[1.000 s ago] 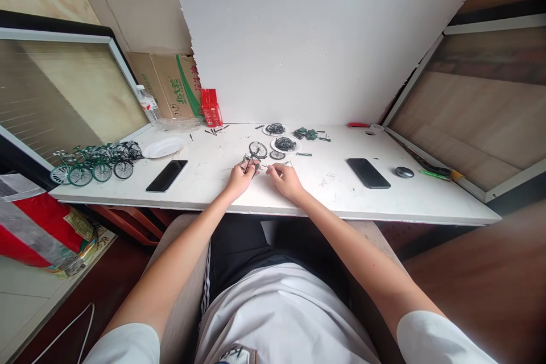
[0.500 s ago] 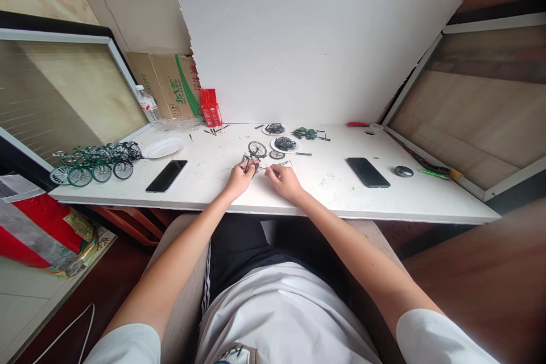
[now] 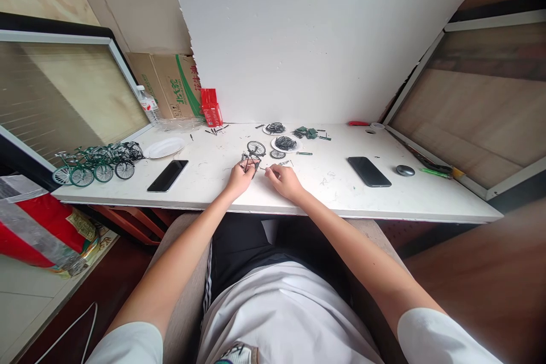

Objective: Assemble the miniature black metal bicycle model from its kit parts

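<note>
The left hand (image 3: 240,177) grips a small bike (image 3: 256,149), fingers closed around its frame, above the near middle part of the worktop (image 3: 324,196). One wheel of the bike stands up on the far side of the fingers; much of the frame is hidden by them. The right hand (image 3: 284,180), just to the right, has its fingertips pinched together on a thin rod (image 3: 263,168), which points left toward the bike. Whether the rod touches the bike is too small to tell.

On the far side of the hands lies a loose wheel (image 3: 277,154), just beside a plate (image 3: 299,145) heaped with dark parts (image 3: 285,143). A second plate (image 3: 265,130) with more dark parts sits farther off, and to its right is a pile of green pieces (image 3: 305,133). A short green stick (image 3: 304,153) lies near the right end of the nearer plate.

At the left end of the worktop, several bikes (image 3: 96,166) stand upright in a close row, with a white plate (image 3: 164,148) to their right. One phone (image 3: 168,176) lies left of the hands and another phone (image 3: 369,172) lies to the right, near a mouse (image 3: 405,170). A red box (image 3: 211,108) stands at the far left, before a carton (image 3: 170,88).
</note>
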The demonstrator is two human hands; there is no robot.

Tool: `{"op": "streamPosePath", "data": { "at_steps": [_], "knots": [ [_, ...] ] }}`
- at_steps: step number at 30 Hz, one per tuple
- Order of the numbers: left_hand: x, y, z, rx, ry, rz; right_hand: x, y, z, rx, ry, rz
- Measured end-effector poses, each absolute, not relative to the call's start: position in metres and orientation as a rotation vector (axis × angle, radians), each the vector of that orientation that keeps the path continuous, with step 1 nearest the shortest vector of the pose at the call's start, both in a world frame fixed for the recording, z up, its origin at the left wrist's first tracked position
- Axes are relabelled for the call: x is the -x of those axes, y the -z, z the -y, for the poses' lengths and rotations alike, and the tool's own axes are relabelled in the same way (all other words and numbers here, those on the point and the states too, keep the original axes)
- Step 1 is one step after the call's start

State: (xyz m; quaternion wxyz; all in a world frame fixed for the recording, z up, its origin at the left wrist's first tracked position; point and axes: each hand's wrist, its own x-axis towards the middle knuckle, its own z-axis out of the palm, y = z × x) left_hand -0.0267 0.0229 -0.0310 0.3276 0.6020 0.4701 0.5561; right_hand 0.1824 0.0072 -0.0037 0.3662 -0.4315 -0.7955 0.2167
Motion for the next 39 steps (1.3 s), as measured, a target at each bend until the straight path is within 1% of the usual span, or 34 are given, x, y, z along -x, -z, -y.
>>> {"op": "streamPosePath", "data": {
  "at_steps": [17, 39],
  "knots": [
    [0.0240, 0.0238, -0.0155, -1.665, -1.370, -1.319, -0.1828, 0.0029, -0.0067, 1.107, -0.539, 2.088],
    [0.0236, 0.0229, -0.0153, -1.679, -1.368, -1.327, -0.1827, 0.0027, -0.0068, 1.108, -0.526, 2.103]
  ]
}}
